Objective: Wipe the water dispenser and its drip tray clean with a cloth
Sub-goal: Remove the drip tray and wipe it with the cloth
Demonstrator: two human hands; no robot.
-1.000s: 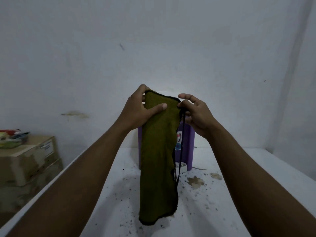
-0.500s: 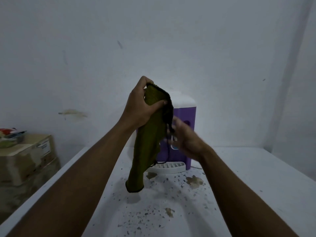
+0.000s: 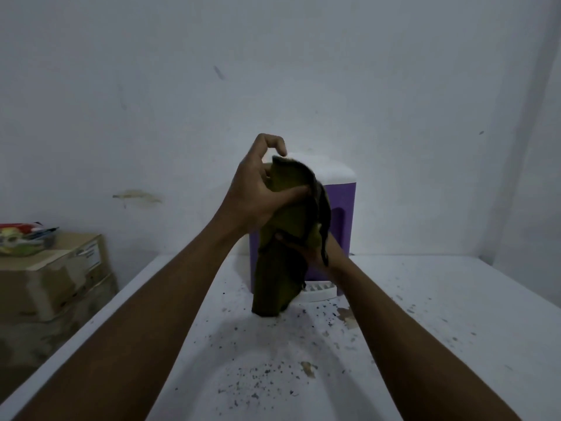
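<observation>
From the head view, we see the olive-green cloth (image 3: pixel 282 253) held up in front of the purple water dispenser (image 3: pixel 341 208), not touching it. Our left hand (image 3: pixel 258 192) grasps the cloth's top edge, thumb pressed across it and the index finger hooked free above. Our right hand (image 3: pixel 317 253) is lower and closer to the dispenser. It seems to clutch the cloth's middle fold, though the fabric hides most of it. The white drip tray (image 3: pixel 320 291) sits at the foot of the dispenser, partly behind the hanging cloth.

We judge three risks. The worktop (image 3: pixel 455 299) in front of the dispenser is strewn with dark specks and brownish flakes. If the cloth's tail drags there, it will pick up grit and smear it onto the dispenser. A frayed black strand hangs off the cloth's edge, and it could snag on the slotted tray and pull it off. A hard wipe could also push the dispenser back, since neither hand steadies it.

We can read no writing. The cloth covers much of the dispenser's front. Far left of the dispenser, the cardboard box (image 3: pixel 60 278) carries a label that is too blurred to read.
</observation>
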